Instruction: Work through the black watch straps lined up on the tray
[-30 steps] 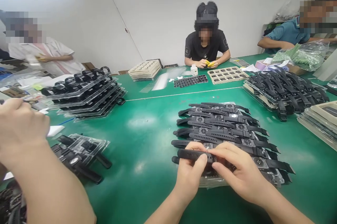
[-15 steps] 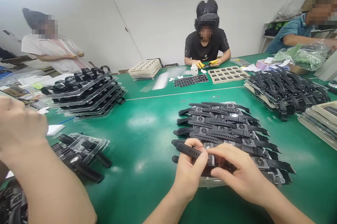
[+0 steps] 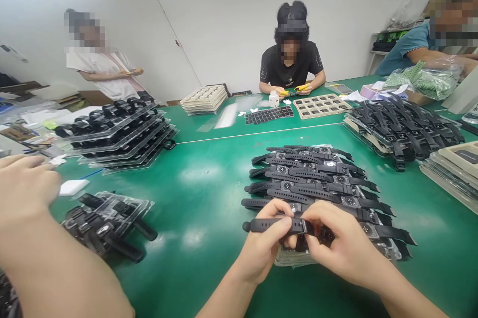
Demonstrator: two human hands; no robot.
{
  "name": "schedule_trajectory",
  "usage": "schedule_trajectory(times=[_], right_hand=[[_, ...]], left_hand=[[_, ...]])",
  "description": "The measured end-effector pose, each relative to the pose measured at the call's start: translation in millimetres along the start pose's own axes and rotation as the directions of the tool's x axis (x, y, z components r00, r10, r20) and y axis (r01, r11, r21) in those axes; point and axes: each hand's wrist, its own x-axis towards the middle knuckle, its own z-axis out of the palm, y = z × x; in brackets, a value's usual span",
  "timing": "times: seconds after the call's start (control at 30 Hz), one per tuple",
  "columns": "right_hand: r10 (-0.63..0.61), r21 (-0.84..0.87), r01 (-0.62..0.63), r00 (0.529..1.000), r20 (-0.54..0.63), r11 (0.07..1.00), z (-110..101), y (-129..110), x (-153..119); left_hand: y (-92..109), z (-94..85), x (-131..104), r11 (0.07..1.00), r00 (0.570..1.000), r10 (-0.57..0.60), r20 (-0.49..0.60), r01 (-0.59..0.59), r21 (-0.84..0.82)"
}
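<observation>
Both of my hands are above the near edge of a tray of smartwatches (image 3: 349,201), which lie face down in rows with their black straps spread sideways. A black watch strap (image 3: 261,226) with a row of holes lies level between my hands. My left hand (image 3: 263,251) clamps it from above with the thumb, fingers curled beneath. My right hand (image 3: 341,246) pinches its right end, close to a small shiny fitting. Whether a watch body hangs from this strap is hidden by my fingers.
On the left, another person's bare arm (image 3: 48,253) reaches in beside a smaller tray of watches (image 3: 108,228). Stacked clear trays (image 3: 123,144) stand behind it. More straps (image 3: 407,126) are piled at right. Across the green table (image 3: 201,198), a co-worker (image 3: 291,66) handles small parts.
The strap has swung from slanted to level, and my right fingers have closed on its right end. The other person's arm at left has shifted lower.
</observation>
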Motion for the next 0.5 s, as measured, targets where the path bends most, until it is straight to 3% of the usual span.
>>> schedule_trajectory(times=[0.1, 0.33, 0.5], right_hand=[[-0.016, -0.014, 0.016, 1.0, -0.012, 1.0, 2.0, 1.9, -0.9], [0.018, 0.03, -0.018, 1.0, 0.002, 0.999, 5.6, -0.2, 2.4], [0.032, 0.024, -0.033, 0.999, 0.035, 0.999, 5.7, 1.5, 1.9]], left_hand=[[-1.9, -2.8, -1.2, 1.0, 0.997, 0.003, 0.075, -0.002, -0.014], [-9.3, -2.3, 0.9, 0.958, 0.999, 0.023, -0.037, -0.032, -0.285], [-7.4, -1.1, -0.9, 0.962, 0.996, 0.056, -0.066, -0.072, -0.264]])
